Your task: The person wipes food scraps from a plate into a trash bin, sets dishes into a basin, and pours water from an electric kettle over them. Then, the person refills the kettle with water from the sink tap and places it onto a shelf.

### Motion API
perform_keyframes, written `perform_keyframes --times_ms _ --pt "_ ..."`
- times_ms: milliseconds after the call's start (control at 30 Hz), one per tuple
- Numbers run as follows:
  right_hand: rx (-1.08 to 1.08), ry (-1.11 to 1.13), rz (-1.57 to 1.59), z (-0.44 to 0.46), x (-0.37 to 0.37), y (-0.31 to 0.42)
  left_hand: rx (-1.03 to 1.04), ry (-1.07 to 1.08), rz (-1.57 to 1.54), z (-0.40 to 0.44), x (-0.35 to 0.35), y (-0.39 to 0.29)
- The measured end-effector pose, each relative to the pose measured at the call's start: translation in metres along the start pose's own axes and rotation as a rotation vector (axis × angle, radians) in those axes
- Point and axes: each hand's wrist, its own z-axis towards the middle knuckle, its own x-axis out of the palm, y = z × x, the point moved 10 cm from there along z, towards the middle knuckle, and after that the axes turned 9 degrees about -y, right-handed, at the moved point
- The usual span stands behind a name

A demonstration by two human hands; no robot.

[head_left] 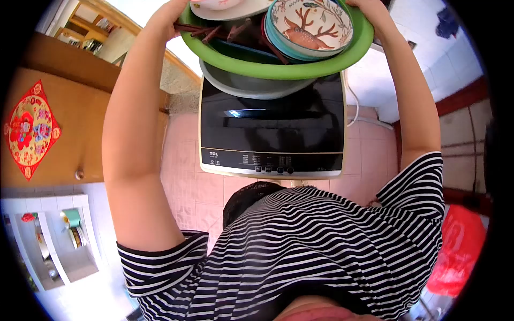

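A green basin (235,65) filled with dishes is held up at the top of the head view. My left hand (172,20) is closed on its left rim, and my right hand (367,7) grips the right rim; both are partly cut off by the frame edge. Inside the basin, a bowl with a deer pattern (310,27) tops a stack on the right. Brown chopsticks (209,33) lie at the left, some poking over the rim. A white dish (230,10) sits at the back. Below the green basin, a pale grey basin (241,85) shows in part.
A black TCL washing machine (273,128) stands in front of me on a pink tiled floor (179,160). At left is a wooden door (80,123) with a red decoration (33,130), above wall shelves (64,203). A red bag (458,251) hangs at lower right.
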Motion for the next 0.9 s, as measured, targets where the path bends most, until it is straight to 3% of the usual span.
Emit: perform_keyframes --times_ms 133,267,400,433,567,633,667,700,800,900 --pt "0.084 -0.111 0.029 -0.041 -0.064 -0.008 0.05 0.044 0.048 -0.03 0.02 -0.02" --pt "0.142 -0.313 -0.066 -0.131 -0.141 -0.004 0.068 0.264 0.085 -0.066 0.066 -0.023" --pt "0.236 -0.394 -0.009 -0.219 -0.209 -0.045 0.202 0.452 0.162 -0.121 0.121 -0.019" --pt "0.268 -0.427 0.007 -0.251 -0.234 -0.061 0.273 0.454 0.258 -0.143 0.134 -0.017" --pt "0.419 -0.68 -0.005 -0.403 -0.32 -0.088 0.283 0.85 0.247 -0.261 0.212 -0.004" --pt "0.39 -0.817 -0.452 -0.472 -0.353 -0.067 0.208 0.942 0.299 -0.292 0.259 0.02" --pt "0.441 -0.873 -0.367 -0.501 -0.367 -0.093 0.226 0.921 0.413 -0.311 0.274 0.029" --pt "0.444 -0.915 -0.481 -0.529 -0.379 -0.084 0.242 0.928 0.392 -0.333 0.292 0.037" --pt "0.52 -1.066 -0.454 -0.621 -0.418 -0.138 0.268 1.084 0.41 -0.385 0.366 0.081" --pt "0.618 -1.197 -0.381 -0.741 -0.439 -0.135 0.315 1.248 0.427 -0.507 0.379 0.104"
